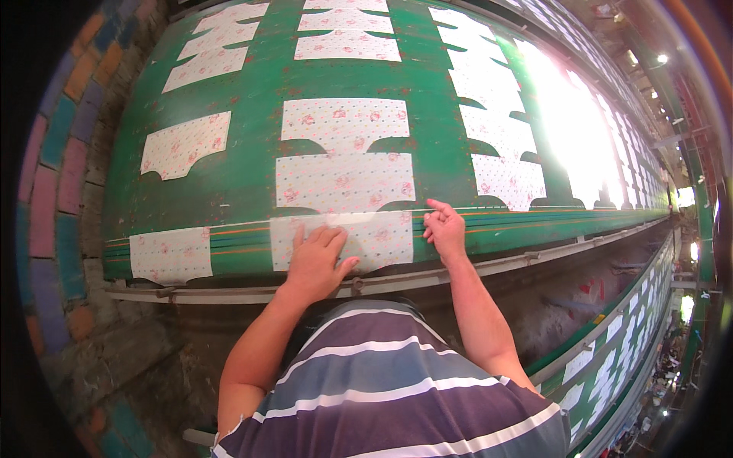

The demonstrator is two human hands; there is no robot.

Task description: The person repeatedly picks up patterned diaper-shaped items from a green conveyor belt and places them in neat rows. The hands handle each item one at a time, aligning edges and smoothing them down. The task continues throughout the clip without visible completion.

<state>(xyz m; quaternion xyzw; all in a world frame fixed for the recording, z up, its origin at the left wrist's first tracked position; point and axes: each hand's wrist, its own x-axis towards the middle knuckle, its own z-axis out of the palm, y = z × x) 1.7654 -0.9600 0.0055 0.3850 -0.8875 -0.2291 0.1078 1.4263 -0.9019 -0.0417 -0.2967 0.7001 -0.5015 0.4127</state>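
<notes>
A white fabric piece (382, 238) printed with small pink flowers and coloured dots lies at the green table's near edge, directly in front of me. My left hand (319, 253) rests on its left half, fingers spread and pressed down flat. Just off the piece's right edge is my right hand (445, 230), one finger stretched out and the others loosely bent. I see nothing between its fingers. Another printed piece (343, 182) adjoins the far edge of the near one, with curved notches along its lower side.
The long green table (252, 168) carries more printed pieces in rows; one piece (171, 253) lies at the near left. Strong glare (569, 114) whitens the right side. A rail (397, 282) runs along the near edge. A brick wall (67, 175) stands left, and another green table (611, 366) behind me, right.
</notes>
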